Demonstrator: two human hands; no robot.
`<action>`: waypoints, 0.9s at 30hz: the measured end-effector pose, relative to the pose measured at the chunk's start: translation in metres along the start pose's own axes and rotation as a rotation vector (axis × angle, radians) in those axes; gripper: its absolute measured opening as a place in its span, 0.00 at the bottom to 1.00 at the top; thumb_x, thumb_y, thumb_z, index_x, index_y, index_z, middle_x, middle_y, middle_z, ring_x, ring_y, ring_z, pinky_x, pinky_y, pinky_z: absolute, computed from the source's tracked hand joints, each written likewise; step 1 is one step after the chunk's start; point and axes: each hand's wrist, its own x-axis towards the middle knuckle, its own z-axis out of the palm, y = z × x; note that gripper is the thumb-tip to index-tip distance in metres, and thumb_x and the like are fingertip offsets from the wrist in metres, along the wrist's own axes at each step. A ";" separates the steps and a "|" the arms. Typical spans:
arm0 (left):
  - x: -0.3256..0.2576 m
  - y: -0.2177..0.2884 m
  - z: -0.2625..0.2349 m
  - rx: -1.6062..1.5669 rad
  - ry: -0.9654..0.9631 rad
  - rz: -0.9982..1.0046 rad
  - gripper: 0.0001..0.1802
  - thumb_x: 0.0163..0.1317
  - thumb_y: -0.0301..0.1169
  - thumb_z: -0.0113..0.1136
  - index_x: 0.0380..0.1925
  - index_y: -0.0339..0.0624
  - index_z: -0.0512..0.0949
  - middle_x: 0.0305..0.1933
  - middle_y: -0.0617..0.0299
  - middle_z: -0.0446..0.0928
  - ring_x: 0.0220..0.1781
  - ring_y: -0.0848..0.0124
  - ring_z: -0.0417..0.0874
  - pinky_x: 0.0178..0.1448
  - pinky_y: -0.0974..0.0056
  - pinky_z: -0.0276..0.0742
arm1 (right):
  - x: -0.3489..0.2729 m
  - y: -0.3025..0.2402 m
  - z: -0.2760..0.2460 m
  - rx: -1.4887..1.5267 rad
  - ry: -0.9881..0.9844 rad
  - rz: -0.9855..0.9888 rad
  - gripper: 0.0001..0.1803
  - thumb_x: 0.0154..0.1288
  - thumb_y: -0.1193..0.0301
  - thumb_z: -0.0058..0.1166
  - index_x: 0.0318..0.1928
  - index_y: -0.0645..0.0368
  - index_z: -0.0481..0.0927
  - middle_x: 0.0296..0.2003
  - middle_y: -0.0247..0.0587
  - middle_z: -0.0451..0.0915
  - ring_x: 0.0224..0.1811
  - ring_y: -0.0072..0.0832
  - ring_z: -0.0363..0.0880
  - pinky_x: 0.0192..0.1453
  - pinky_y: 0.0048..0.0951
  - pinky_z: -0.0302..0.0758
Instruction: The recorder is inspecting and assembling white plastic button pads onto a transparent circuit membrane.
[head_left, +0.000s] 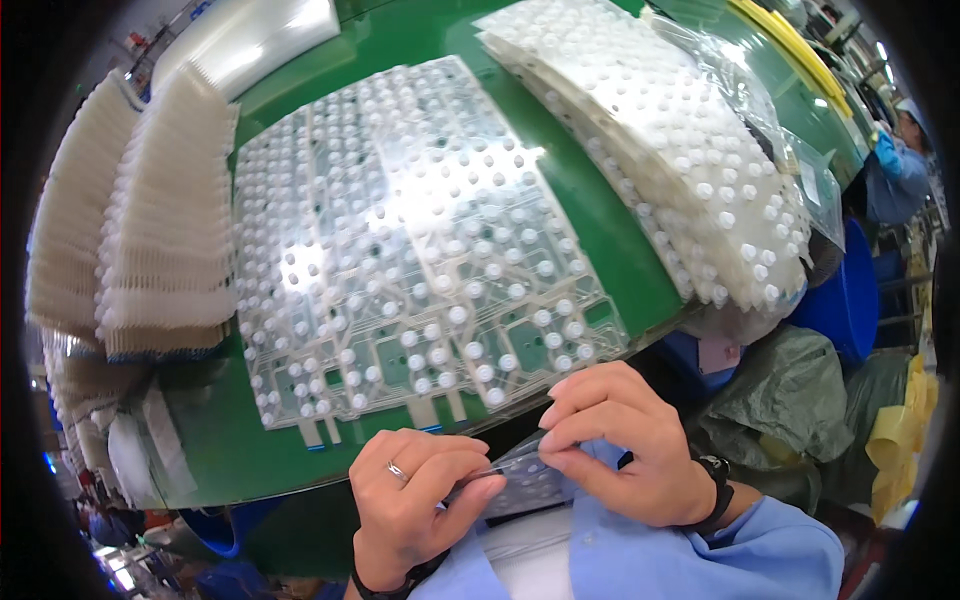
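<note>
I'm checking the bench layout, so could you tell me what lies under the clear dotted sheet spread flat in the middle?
Under the clear dotted sheet the green table shows through. Glare hides some patches.

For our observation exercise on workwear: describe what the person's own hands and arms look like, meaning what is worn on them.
The left hand is bare, with a thin silver ring on one finger and a dark band at the wrist. The right hand is bare too, with a black wristband or watch. Both forearms wear light blue sleeves.
</note>
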 end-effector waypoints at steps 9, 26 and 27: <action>0.034 0.009 0.029 -0.042 -0.110 0.077 0.11 0.49 0.35 0.71 0.25 0.43 0.79 0.38 0.59 0.85 0.37 0.62 0.84 0.40 0.62 0.73 | -0.016 0.034 -0.055 -0.018 0.343 0.098 0.07 0.56 0.82 0.62 0.36 0.60 0.82 0.38 0.44 0.82 0.48 0.40 0.79 0.54 0.35 0.74; 0.044 -0.001 0.058 0.025 -0.317 0.179 0.11 0.50 0.39 0.71 0.23 0.48 0.78 0.55 0.62 0.82 0.61 0.60 0.79 0.60 0.56 0.69 | 0.020 0.040 -0.047 0.599 0.177 0.474 0.05 0.69 0.78 0.54 0.43 0.64 0.75 0.36 0.33 0.76 0.38 0.15 0.74 0.41 0.19 0.74; 0.044 -0.001 0.059 0.026 -0.317 0.180 0.11 0.50 0.39 0.71 0.23 0.48 0.78 0.55 0.62 0.82 0.61 0.60 0.79 0.60 0.56 0.69 | 0.024 0.042 -0.045 0.592 0.131 0.477 0.05 0.70 0.78 0.53 0.44 0.65 0.75 0.37 0.34 0.77 0.39 0.16 0.76 0.43 0.20 0.74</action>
